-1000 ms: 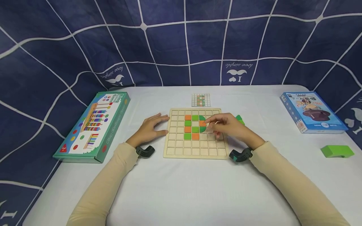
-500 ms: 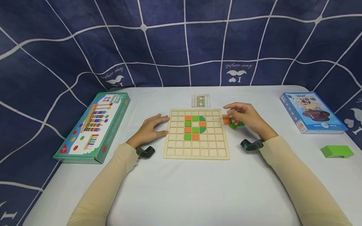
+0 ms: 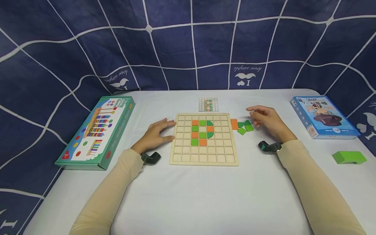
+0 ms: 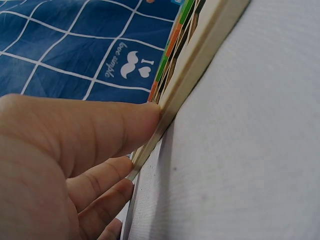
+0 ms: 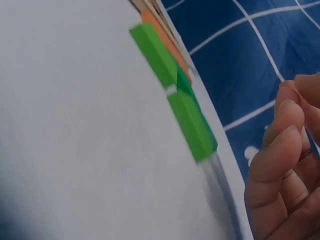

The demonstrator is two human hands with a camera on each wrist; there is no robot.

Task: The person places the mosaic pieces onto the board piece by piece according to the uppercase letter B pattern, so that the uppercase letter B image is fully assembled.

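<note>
A wooden grid board (image 3: 223,150) lies mid-table, with orange and green square tiles and two dark green rounded tiles (image 3: 210,134) set in its cells. My left hand (image 3: 155,134) rests by the board's left side; its thumb and fingertips touch the edge, as the left wrist view also shows. Right of the board lie an orange tile (image 3: 234,124), two light green tiles (image 3: 249,128) and dark green tiles (image 3: 241,124). Just right of these, my right hand (image 3: 267,120) hovers with loosely bent fingers and nothing seen between them.
A small pattern card (image 3: 208,104) lies behind the board. On the left is a green game box (image 3: 94,130); on the right, a blue box (image 3: 325,117) and a green arched block (image 3: 349,157). A blue checked cloth (image 3: 176,42) hangs behind the table.
My right hand has moved right, from over the board to beyond the loose tiles, uncovering them. My left hand and the board have stayed put.
</note>
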